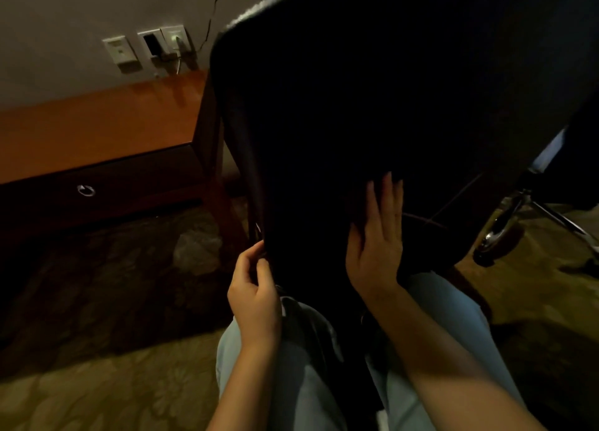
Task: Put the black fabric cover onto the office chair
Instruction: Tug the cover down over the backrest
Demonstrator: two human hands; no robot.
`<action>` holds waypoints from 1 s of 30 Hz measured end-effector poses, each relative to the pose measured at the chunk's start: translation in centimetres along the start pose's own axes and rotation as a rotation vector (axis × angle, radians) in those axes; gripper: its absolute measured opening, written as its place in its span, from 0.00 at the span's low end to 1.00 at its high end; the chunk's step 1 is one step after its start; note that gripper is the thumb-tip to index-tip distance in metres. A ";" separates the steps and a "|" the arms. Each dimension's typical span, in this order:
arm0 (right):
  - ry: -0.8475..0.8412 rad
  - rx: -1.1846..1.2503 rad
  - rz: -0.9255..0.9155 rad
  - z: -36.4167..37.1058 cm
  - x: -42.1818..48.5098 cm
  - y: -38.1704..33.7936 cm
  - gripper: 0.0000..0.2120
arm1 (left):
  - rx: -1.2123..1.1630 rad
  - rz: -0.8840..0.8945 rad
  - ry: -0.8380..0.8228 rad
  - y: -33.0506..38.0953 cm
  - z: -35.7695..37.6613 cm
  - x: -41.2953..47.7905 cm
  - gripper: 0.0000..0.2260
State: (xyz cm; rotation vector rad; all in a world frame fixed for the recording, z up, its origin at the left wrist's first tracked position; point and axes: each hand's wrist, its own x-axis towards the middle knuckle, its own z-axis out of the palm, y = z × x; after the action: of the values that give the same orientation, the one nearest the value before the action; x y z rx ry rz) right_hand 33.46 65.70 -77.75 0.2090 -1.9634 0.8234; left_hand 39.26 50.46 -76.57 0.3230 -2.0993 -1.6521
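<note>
Left hand [254, 288] pinches the cover [356, 106] at its lower left edge, the cover drawn over the chair [500, 226] back. Right hand [377, 236] lies flat on the fabric, fingers straight. Best to pull the hem down evenly while the flat hand smooths out slack.

Chair [389, 90] right of desk [97, 129], outlets [146, 48] behind desk

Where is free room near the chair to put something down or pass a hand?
The desk top is bare from its front edge to the wall sockets. The carpet left of the knees is open. Crowded: below the chair back, where the left hand pinches the cover edge and the right hand lies flat on it.
</note>
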 end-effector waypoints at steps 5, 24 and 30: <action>-0.218 -0.095 -0.302 1.6 -2.1 -2.0 0.31 | 0.012 0.006 0.020 0.1 0.0 0.0 0.11; 0.013 -0.002 0.073 -0.9 0.4 0.6 0.29 | 0.000 0.005 0.026 0.1 0.3 -0.1 0.11; -0.339 -0.114 -0.402 1.8 -2.5 -2.7 0.34 | 0.033 0.029 0.041 0.0 0.0 0.0 0.09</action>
State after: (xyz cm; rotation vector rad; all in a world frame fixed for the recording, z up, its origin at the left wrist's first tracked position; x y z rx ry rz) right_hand 34.74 62.10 -79.16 0.6875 -2.1710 0.4303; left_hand 39.29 50.45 -76.57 0.3324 -2.0933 -1.5820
